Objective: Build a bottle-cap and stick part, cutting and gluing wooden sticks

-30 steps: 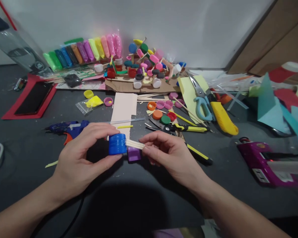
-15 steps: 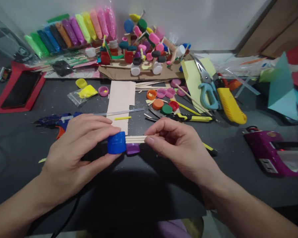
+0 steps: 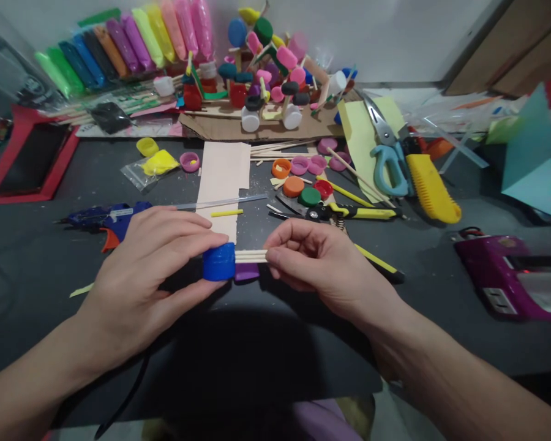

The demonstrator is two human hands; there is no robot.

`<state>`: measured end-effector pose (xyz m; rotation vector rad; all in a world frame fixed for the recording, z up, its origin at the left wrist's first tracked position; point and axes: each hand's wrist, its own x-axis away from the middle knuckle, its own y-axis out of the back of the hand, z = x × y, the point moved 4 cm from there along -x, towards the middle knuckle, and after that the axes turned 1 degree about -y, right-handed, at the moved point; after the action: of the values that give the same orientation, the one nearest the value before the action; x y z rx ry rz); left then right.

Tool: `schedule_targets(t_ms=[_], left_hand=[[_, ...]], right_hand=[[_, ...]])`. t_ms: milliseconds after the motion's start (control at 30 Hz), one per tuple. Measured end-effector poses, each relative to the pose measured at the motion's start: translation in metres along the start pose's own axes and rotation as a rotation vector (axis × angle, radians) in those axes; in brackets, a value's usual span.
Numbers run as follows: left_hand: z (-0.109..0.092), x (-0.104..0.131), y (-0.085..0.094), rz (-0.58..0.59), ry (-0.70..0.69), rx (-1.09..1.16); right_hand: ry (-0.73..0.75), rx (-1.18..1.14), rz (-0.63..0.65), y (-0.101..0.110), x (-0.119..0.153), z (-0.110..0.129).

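Over the front of the dark table (image 3: 239,312), midway between two hands, a blue cap (image 3: 219,262) is lying on its side, its short, glossy cylinder showing a faint line around the wall; whether it is touching the table cannot be told. The left hand (image 3: 142,275) is gripping it, thumb on the near side and fingertips on the far side. Three pale, slender sticks (image 3: 250,256) are extending rightward from its flat end in a tight, parallel row, and the right hand (image 3: 321,260) is pinching their free ends between thumb and forefinger. Just beyond the sticks, a purple cap (image 3: 247,272) is resting partly hidden. As to lettering, the glue gun (image 3: 94,218) is bearing a pale label (image 3: 122,212), the magenta device (image 3: 475,269) a white sticker (image 3: 499,300), and the bottle (image 3: 4,67) a printed mark (image 3: 37,95), all proving illegible.
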<state>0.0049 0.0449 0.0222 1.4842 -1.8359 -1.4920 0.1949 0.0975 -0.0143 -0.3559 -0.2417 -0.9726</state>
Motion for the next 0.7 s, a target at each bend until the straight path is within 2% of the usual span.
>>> schedule_targets(t_ms=[367, 467, 700], left_hand=[[-0.013, 0.001, 0.002, 0.084, -0.021, -0.063], [-0.011, 0.003, -0.002, 0.125, 0.022, -0.021], [-0.003, 0.004, -0.004, 0.127, 0.105, 0.047]], right_hand=[[-0.109, 0.061, 0.081, -0.003, 0.004, 0.002], [-0.116, 0.091, 0.08, -0.004, 0.004, 0.001], [-0.09, 0.116, 0.078, -0.007, -0.001, 0.0]])
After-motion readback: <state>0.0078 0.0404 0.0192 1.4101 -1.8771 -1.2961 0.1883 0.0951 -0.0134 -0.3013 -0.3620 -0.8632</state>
